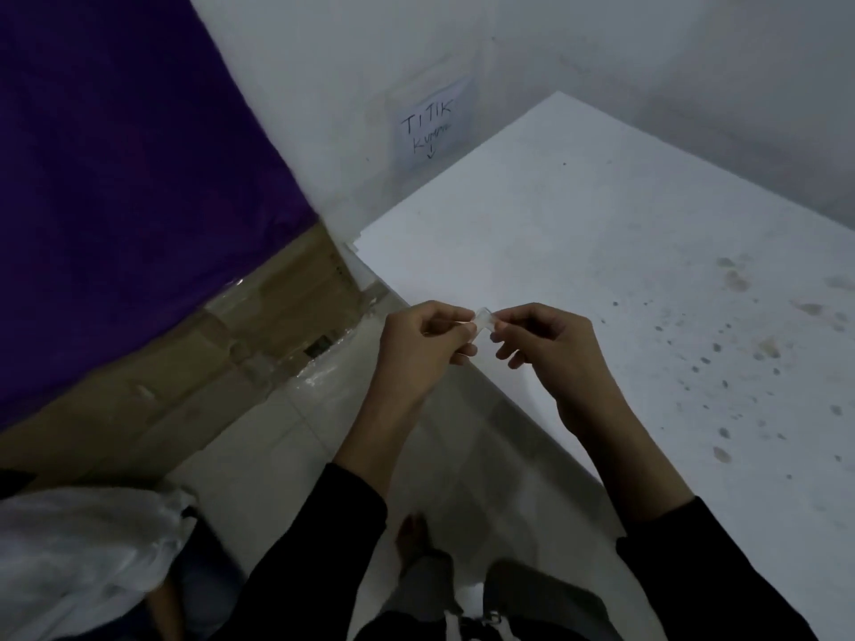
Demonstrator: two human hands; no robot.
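A small clear plastic piece (483, 319), thin and see-through, sits between my two hands at the middle of the view. My left hand (418, 349) pinches its left end with thumb and curled fingers. My right hand (550, 349) pinches its right end, the other fingers loosely bent below. Both hands hover above the near-left edge of a white table (647, 252). What the piece is cannot be told in the dim light.
The white table carries grey smudges on its right part. A paper note (430, 127) with handwriting hangs on the wall behind. Purple cloth (115, 178) over a cardboard box (194, 358) stands at left. A white plastic bag (78, 557) lies at bottom left.
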